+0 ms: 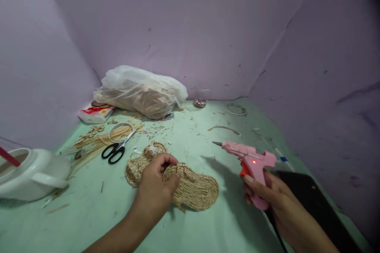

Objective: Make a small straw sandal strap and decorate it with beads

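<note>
currently, your left hand (156, 185) pinches the tan, sole-shaped piece of braided fibre (197, 190) near the middle of the pale green surface (204, 235). your right hand (273, 194) grasps the pink plastic glue gun (248, 153) towards the right edge, apart from the piece. black-handled metal scissors (122, 143) lie towards the left edge; a translucent white plastic bag (141, 91) rests near the far left corner.

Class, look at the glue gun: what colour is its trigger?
The trigger is orange-red, seen best in the head view.
</note>
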Motion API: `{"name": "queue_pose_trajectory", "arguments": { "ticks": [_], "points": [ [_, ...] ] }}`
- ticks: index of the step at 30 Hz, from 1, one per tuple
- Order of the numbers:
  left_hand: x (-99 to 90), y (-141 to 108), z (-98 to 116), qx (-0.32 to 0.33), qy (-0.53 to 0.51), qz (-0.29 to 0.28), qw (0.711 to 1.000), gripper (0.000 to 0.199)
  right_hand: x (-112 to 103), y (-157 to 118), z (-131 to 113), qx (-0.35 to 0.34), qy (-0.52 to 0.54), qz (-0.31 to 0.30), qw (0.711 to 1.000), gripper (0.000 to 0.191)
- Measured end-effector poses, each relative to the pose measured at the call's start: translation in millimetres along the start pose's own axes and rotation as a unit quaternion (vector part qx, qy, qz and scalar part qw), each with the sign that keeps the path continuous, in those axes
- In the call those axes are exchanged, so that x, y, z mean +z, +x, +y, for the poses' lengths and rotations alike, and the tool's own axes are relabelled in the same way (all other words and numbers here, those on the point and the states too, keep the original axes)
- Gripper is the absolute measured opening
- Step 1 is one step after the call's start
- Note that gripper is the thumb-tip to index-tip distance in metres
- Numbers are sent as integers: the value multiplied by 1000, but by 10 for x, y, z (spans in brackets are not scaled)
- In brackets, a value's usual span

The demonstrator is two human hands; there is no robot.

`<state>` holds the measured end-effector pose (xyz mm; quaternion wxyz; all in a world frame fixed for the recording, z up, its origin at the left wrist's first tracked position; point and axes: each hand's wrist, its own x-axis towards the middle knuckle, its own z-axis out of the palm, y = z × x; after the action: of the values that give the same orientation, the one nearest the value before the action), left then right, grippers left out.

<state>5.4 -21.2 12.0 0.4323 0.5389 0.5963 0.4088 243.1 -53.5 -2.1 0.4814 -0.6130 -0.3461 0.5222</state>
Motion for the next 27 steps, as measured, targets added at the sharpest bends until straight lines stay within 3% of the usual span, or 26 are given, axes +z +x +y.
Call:
{"name": "queue_pose_trajectory", "arguments": {
  "ticks": [5, 10, 14, 21, 27],
  "points": [
    [38, -8, -20, 31, 35, 31, 998, 15, 189, -179, 17, -38, -18, -15, 999, 28],
    [35, -35, 29, 47, 47, 36, 997, 12, 266, -277, 32, -133, -102, -63, 984, 22],
    [34, -49, 39, 50, 43, 34, 997, 12, 229, -323, 61, -159, -161, -95, 969, 28],
    [55, -62, 30, 40, 17, 39, 998, 17, 123, -392, 187, -163, -263, -59, 949, 34],
    [58, -83, 30, 29, 14, 38, 999, 19, -44, -292, 285, -167, -333, -118, 921, 41]
  ]
}}
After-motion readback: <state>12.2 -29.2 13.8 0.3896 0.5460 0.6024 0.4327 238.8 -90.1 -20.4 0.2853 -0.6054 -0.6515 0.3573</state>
